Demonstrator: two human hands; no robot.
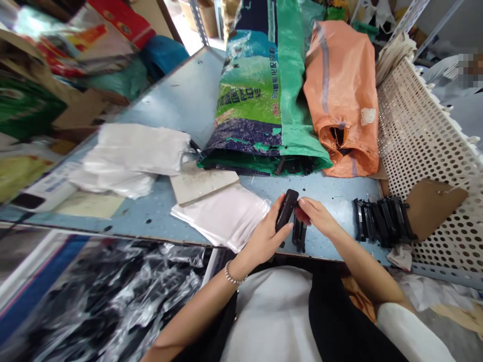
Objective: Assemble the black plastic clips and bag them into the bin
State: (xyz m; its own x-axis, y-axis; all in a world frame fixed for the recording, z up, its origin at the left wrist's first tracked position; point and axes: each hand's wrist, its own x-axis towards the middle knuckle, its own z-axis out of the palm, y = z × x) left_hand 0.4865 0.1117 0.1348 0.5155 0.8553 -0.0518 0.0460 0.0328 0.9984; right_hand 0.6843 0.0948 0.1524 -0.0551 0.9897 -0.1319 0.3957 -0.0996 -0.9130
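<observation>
My left hand (268, 232) is wrapped around a black plastic piece (287, 208), held tilted above the front edge of the blue table. Just to its right, my right hand (314, 213) has its thumb and fingers pinched together near the piece's upper end; whatever lies between them is too small to make out. More black parts (299, 235) lie on the table below my right hand. A row of similar black parts (383, 219) sits farther right. Left of my hands is a stack of white plastic bags (222, 213), with a beige board (206, 183) partly on it.
A green sack (256, 100) and an orange sack (341, 90) lie at the back of the blue table (173, 105). White packets (132, 156) are at left. A perforated panel (426, 141) borders the right. Plastic-wrapped black items (124, 301) fill the space below left.
</observation>
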